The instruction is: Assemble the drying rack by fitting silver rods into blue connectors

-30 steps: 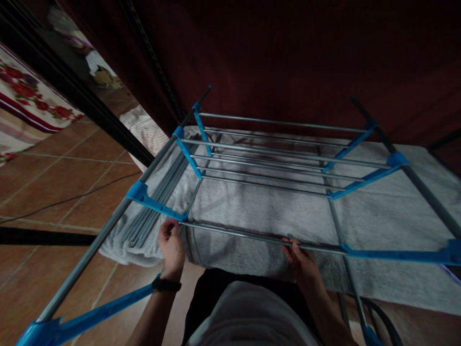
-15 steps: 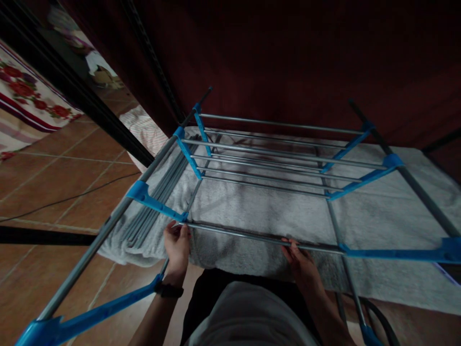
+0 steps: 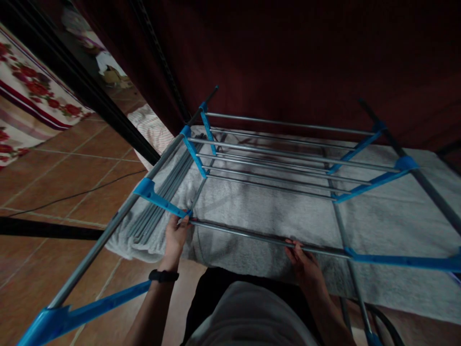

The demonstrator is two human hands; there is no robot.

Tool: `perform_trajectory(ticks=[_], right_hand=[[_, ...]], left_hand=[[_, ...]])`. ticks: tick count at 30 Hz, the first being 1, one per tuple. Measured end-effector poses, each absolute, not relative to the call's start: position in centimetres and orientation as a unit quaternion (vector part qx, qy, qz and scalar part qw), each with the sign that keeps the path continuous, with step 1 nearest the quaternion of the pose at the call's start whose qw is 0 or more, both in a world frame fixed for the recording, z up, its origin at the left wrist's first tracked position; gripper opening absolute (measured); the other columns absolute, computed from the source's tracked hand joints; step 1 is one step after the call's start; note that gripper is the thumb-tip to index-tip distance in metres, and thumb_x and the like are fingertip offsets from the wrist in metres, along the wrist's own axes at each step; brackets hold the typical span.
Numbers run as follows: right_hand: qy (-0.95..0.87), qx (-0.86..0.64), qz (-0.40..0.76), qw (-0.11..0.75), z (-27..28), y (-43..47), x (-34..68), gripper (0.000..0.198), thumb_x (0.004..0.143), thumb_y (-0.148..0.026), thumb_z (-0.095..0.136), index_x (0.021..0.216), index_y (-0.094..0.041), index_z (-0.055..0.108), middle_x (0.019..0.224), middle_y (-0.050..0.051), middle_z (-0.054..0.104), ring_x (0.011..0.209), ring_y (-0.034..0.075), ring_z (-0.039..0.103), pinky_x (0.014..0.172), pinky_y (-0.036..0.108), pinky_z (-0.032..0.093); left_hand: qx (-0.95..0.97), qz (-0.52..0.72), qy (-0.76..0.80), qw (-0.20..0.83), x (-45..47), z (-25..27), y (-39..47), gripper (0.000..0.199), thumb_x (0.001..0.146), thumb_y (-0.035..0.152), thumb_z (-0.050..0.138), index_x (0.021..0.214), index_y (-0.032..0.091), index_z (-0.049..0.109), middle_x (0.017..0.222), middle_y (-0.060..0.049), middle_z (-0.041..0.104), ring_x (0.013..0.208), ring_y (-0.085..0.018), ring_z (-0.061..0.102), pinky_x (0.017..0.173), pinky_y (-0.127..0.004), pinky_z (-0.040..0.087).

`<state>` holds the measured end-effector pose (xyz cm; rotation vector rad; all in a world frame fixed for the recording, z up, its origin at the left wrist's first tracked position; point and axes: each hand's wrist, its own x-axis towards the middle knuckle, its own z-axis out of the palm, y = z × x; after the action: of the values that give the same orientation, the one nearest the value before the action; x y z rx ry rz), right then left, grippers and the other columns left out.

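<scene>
A rack of grey metal tubes and blue plastic brackets stands around the space in front of me. My left hand (image 3: 175, 236), with a dark band on its wrist, is closed at the inner end of a blue bracket (image 3: 162, 203), where the near metal rod (image 3: 239, 233) meets it. Toward the rod's other end, my right hand (image 3: 303, 263) pinches it between thumb and fingers. That right end meets another blue bracket (image 3: 403, 261). Behind, several thin rods (image 3: 288, 154) span two pairs of brackets.
Several loose grey rods (image 3: 163, 194) lie on a grey blanket (image 3: 259, 206) at the left. A dark red curtain (image 3: 288, 62) hangs behind. Black poles (image 3: 90, 101) cross the left side, above a tiled floor (image 3: 79, 182) with a thin cable (image 3: 90, 191).
My left hand has shifted from beneath the rod's left end up onto the bracket's end. My right hand stays on the rod. The view has turned slightly left.
</scene>
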<state>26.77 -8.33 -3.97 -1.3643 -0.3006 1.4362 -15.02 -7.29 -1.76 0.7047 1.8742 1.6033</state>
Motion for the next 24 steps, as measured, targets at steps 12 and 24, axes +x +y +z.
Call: perform_trajectory(ticks=[12, 24], right_hand=[[-0.129, -0.57, 0.606, 0.54, -3.3, -8.2, 26.6, 0.04, 0.061, -0.048, 0.097, 0.087, -0.023, 0.081, 0.101, 0.007, 0.083, 0.11, 0.029, 0.076, 0.098, 0.042, 0.063], [-0.13, -0.568, 0.605, 0.543, -3.8, -8.4, 26.6, 0.042, 0.064, -0.049, 0.096, 0.091, -0.022, 0.081, 0.104, 0.006, 0.083, 0.11, 0.027, 0.076, 0.102, 0.041, 0.062]], left_hand=[[0.262, 0.626, 0.655, 0.333, -14.5, -1.1, -7.9, 0.062, 0.064, 0.054, 0.087, 0.11, 0.022, 0.062, 0.12, -0.01, 0.068, 0.094, -0.023, 0.073, 0.089, -0.042, 0.061], [0.161, 0.638, 0.717, 0.229, -11.4, -1.7, -8.9, 0.048, 0.07, 0.028, 0.081, 0.113, 0.02, 0.06, 0.108, -0.005, 0.07, 0.079, -0.014, 0.071, 0.079, -0.03, 0.06]])
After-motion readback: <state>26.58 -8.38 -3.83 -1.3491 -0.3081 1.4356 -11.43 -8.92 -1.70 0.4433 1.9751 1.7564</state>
